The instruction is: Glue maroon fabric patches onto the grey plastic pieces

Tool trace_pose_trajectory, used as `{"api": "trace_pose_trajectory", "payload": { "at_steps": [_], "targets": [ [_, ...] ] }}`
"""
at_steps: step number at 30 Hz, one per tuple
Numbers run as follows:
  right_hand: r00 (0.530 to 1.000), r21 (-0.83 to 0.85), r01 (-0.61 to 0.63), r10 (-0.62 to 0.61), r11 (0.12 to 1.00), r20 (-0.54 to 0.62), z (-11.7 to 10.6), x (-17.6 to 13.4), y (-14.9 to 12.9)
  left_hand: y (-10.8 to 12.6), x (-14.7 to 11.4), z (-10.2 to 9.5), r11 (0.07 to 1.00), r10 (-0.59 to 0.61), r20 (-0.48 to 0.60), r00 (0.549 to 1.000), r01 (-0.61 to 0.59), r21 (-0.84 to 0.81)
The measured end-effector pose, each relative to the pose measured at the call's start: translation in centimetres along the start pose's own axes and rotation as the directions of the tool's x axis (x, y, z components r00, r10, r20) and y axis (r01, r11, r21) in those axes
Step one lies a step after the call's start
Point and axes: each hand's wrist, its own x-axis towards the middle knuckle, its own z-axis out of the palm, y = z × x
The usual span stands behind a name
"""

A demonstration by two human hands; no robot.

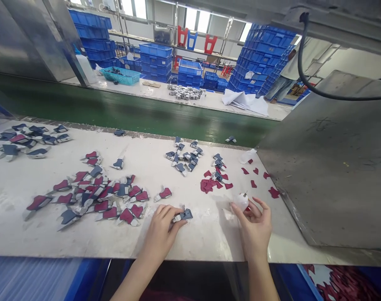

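My left hand [161,228] pinches a small dark blue-grey and white plastic part [186,215] just above the white worktop [206,238]. In my right hand [257,228] is a small white squeeze bottle [241,201], its thin tip pointing up; a bit of red shows by the fingers, too hidden to name. Left of my left hand lies a heap of similar parts with maroon inlays [102,205]. Beyond my hands are a cluster of blue-grey parts [190,158] and a pile of loose maroon pieces [207,185].
A metal panel [331,167] bounds the right side. Another clear-white bottle [247,156] lies near it. More parts [18,140] sit far left. Past the green conveyor belt [140,113] are a teal basket [121,76] and stacked blue crates [156,60]. A person [287,71] stands behind.
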Motion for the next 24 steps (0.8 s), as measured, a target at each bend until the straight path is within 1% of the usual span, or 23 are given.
{"api": "trace_pose_trajectory", "payload": {
  "at_steps": [2,3,4,5,6,7,8,9,10,11,12,13,14,15,16,17,18,19,20,22,24],
  "targets": [
    [0.999,-0.024,-0.049,0.049,0.999,0.021,-0.2,0.2,0.1,0.0,0.0,-0.2,1.0,-0.014,-0.008,1.0,0.013,-0.026],
    [0.999,-0.029,-0.044,0.045,0.999,0.031,-0.2,0.0,0.0,0.0,0.0,-0.3,0.999,-0.024,-0.012,1.0,0.023,-0.041],
    [1.0,-0.048,-0.006,0.008,0.999,0.021,-0.2,-0.3,-0.2,-0.1,0.0,-0.3,0.998,-0.035,-0.015,0.999,0.034,-0.058],
    [0.998,-0.088,0.063,-0.065,0.994,-0.023,-0.2,-0.7,-0.5,-0.1,0.0,-0.4,0.996,-0.048,-0.015,0.999,0.047,-0.077],
    [0.98,-0.153,0.162,-0.178,0.975,-0.094,0.0,-1.2,-0.9,-0.1,0.0,-0.4,0.993,-0.063,-0.013,0.998,0.062,-0.098],
    [0.932,-0.236,0.279,-0.322,0.931,-0.168,0.3,-1.9,-1.4,-0.1,0.0,-0.5,0.99,-0.077,-0.012,0.997,0.075,-0.122],
    [0.856,-0.319,0.396,-0.472,0.861,-0.213,0.8,-2.6,-2.0,-0.1,0.0,-0.5,0.985,-0.094,-0.013,0.996,0.091,-0.149],
    [0.77,-0.385,0.5,-0.601,0.776,-0.212,1.5,-3.3,-2.6,-0.1,0.0,-0.6,0.978,-0.115,-0.017,0.993,0.11,-0.18],
    [0.709,-0.401,0.597,-0.691,0.695,-0.142,2.4,-3.9,-3.1,0.0,0.0,-0.7,0.967,-0.142,-0.02,0.99,0.134,-0.215],
    [0.689,-0.356,0.674,-0.725,0.647,-0.013,3.3,-4.4,-3.6,0.0,-0.1,-0.7,0.953,-0.177,-0.023,0.984,0.166,-0.253],
    [0.698,-0.296,0.708,-0.701,0.642,0.149,4.4,-4.7,-4.0,0.0,-0.1,-0.8,0.935,-0.22,-0.025,0.975,0.204,-0.291],
    [0.703,-0.261,0.711,-0.652,0.653,0.282,5.4,-4.7,-4.4,-0.1,-0.2,-0.9,0.912,-0.268,-0.027,0.963,0.245,-0.328],
    [0.725,-0.288,0.684,-0.585,0.67,0.362,6.4,-4.5,-4.6,-0.1,-0.2,-1.0,0.887,-0.315,-0.026,0.949,0.284,-0.364],
    [0.77,-0.363,0.631,-0.493,0.686,0.406,7.2,-4.0,-4.8,-0.2,-0.3,-1.1,0.858,-0.357,-0.025,0.934,0.317,-0.404],
    [0.828,-0.467,0.55,-0.377,0.692,0.415,7.9,-3.4,-4.9,-0.3,-0.4,-1.1,0.824,-0.394,-0.021,0.919,0.343,-0.45],
    [0.879,-0.565,0.458,-0.257,0.686,0.4,8.4,-2.7,-5.0,-0.3,-0.4,-1.2,0.786,-0.427,-0.017,0.904,0.361,-0.502],
    [0.911,-0.629,0.383,-0.163,0.676,0.379,8.7,-2.0,-5.0,-0.3,-0.4,-1.3,0.743,-0.455,-0.013,0.891,0.371,-0.557],
    [0.928,-0.667,0.329,-0.097,0.668,0.36,8.8,-1.3,-5.0,-0.2,-0.5,-1.4,0.699,-0.478,-0.009,0.878,0.374,-0.61],
    [0.936,-0.681,0.296,-0.059,0.67,0.348,8.9,-0.7,-4.9,0.0,-0.4,-1.4,0.657,-0.498,-0.008,0.867,0.371,-0.656],
    [0.941,-0.667,0.269,-0.042,0.695,0.335,8.8,0.2,-4.6,0.6,-0.3,-1.5,0.6,-0.523,-0.022,0.852,0.35,-0.719],
    [0.946,-0.637,0.239,-0.03,0.733,0.321,8.5,0.7,-4.4,1.4,-0.2,-1.6,0.571,-0.538,-0.045,0.842,0.325,-0.754]
  ]
}}
